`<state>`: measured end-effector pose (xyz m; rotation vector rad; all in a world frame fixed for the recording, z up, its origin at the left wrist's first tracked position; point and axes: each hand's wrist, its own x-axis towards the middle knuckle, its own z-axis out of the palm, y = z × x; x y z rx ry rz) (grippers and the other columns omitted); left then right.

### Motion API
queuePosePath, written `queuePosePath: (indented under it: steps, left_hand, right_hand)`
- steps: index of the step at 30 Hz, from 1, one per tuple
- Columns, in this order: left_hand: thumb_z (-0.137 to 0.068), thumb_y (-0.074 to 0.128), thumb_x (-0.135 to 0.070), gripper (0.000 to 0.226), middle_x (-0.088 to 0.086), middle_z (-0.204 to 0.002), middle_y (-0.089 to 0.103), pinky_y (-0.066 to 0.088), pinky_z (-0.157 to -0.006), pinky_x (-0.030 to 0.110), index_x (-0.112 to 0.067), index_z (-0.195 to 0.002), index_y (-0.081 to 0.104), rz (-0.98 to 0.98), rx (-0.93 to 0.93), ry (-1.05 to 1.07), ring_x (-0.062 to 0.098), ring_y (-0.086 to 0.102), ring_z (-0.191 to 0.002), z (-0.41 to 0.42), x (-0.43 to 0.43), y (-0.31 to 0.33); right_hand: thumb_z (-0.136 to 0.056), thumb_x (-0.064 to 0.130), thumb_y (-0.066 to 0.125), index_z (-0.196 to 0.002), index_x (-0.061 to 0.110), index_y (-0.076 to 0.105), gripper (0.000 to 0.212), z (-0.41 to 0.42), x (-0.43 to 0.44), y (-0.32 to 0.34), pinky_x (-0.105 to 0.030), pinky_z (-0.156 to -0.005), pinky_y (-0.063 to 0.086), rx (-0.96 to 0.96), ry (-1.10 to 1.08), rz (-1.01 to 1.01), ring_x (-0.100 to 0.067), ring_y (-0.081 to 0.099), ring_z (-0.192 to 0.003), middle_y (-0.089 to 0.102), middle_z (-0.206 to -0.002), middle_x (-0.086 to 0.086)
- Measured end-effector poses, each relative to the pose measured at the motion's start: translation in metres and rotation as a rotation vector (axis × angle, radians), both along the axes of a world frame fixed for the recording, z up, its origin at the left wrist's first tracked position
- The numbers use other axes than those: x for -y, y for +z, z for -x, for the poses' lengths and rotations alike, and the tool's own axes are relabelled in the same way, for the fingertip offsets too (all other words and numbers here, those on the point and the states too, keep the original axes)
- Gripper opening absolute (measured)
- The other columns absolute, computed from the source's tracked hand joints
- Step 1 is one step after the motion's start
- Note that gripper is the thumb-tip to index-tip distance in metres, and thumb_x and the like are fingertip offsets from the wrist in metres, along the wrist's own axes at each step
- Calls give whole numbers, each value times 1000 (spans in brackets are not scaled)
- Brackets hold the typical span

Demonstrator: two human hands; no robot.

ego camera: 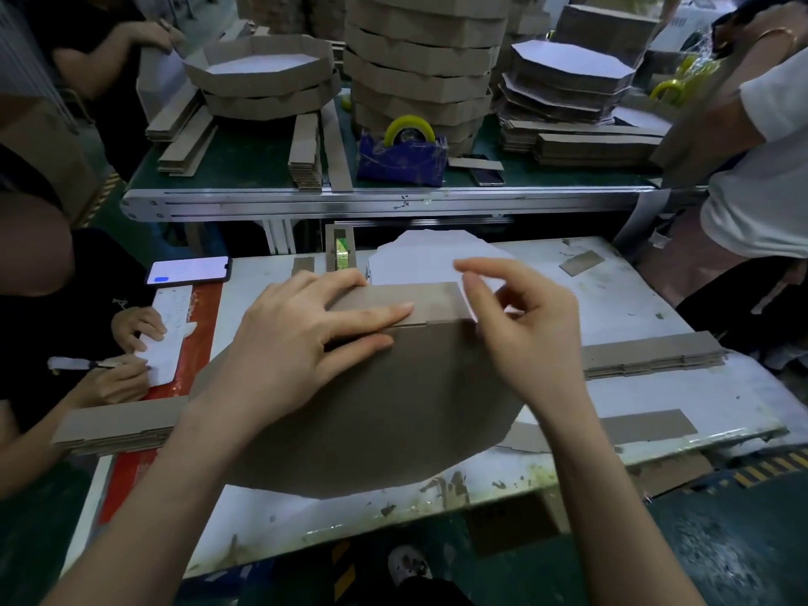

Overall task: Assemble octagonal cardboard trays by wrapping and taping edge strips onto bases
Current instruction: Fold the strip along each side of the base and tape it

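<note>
Left hand (301, 338) is covering the strip's (419, 301) left end and its joint with the base (371, 408) — contact there unreadable. Right hand (524, 330) is blurring at the fingertips — any tape between them is too faint to tell.

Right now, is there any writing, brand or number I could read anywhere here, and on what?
None can be read.
Phone: lit screen, content too blurred.
White paper being written on: marks too small.
Conveyor frame: dark scribbles, illegible.
Green packet: print too small.

Dim, soft overhead light; wide-angle bending and blurred edges.
</note>
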<state>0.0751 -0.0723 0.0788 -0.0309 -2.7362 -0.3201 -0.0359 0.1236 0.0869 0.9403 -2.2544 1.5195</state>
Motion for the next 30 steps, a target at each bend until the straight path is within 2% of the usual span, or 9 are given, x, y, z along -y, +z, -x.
queuePosePath:
  steps: [4, 6, 8, 10, 14, 18, 21, 23, 30]
  left_hand:
    - [-89, 41, -62, 56, 7, -140, 48, 43, -93, 46, -56, -142, 23, 114, 116, 55, 30, 49, -121, -2, 6, 1]
    - [-84, 52, -64, 64, 2, -137, 49, 38, -100, 44, -54, -143, 30, 109, 133, 71, 26, 48, -123, -3, 7, 5]
    - [-80, 46, -75, 57, -3, -126, 58, 37, -98, 40, -45, -129, 49, 70, 42, 71, 22, 53, -117, 1, 1, 11]
    - [-76, 32, -86, 71, -7, -123, 61, 44, -93, 39, -38, -124, 50, 45, -5, 114, 19, 56, -113, 14, -13, 20]
    - [-71, 22, -90, 94, -6, -133, 54, 46, -86, 35, -35, -148, 22, 197, 113, 133, 18, 55, -116, 45, -40, 15]
    - [-70, 21, -88, 88, -11, -122, 58, 47, -78, 32, -38, -142, 32, 217, 108, 111, 15, 57, -107, 43, -33, 14]
    - [-71, 25, -91, 89, -10, -123, 61, 49, -73, 32, -39, -142, 38, 26, 22, 97, 15, 60, -102, 21, -17, 15]
    - [-74, 32, -88, 84, -7, -122, 62, 47, -70, 30, -39, -142, 39, -100, -66, 93, 14, 59, -96, 8, -5, 12]
    - [-72, 42, -82, 77, -6, -125, 57, 41, -69, 20, -62, -141, 14, -330, -35, 154, 3, 47, -94, -19, 5, -24]
  right_hand:
    - [-100, 24, 58, -116, 24, 71, 21, 31, -1, 0, -5, -78, 44, 235, 59, -200, 5, 60, -98, 69, -113, 12]
    - [-102, 34, 51, -119, 19, 70, 29, 42, -2, -4, -15, -89, 44, 364, 157, -385, 0, 60, -103, 70, -113, 9]
    - [-105, 38, 43, -108, -1, 66, 46, 48, -3, -11, -31, -82, 39, 422, 269, -458, -18, 58, -91, 67, -102, -17]
    - [-106, 41, 40, -100, -6, 61, 52, 47, -2, -12, -32, -74, 36, 416, 342, -424, -17, 50, -80, 60, -97, -26]
    - [-106, 38, 42, -66, 23, 51, 43, 52, -5, -16, -11, -58, 33, 412, 392, -348, -1, 41, -61, 45, -62, 13]
    - [-101, 53, 39, -79, 11, 70, 57, 64, -12, -23, -13, -67, 45, 643, 453, -491, -5, 61, -70, 68, -76, 8]
    - [-96, 61, 47, -71, 3, 58, 64, 71, -17, -13, -23, -67, 38, 573, 476, -517, -13, 48, -63, 53, -66, 0]
    - [-93, 54, 55, -63, 15, 56, 50, 73, -16, 6, -21, -62, 37, 517, 514, -419, -12, 43, -58, 47, -60, 3]
    - [-79, 58, 67, -75, 16, 73, 42, 65, 12, 53, -19, -54, 42, 204, 504, -568, -15, 56, -59, 68, -69, -7]
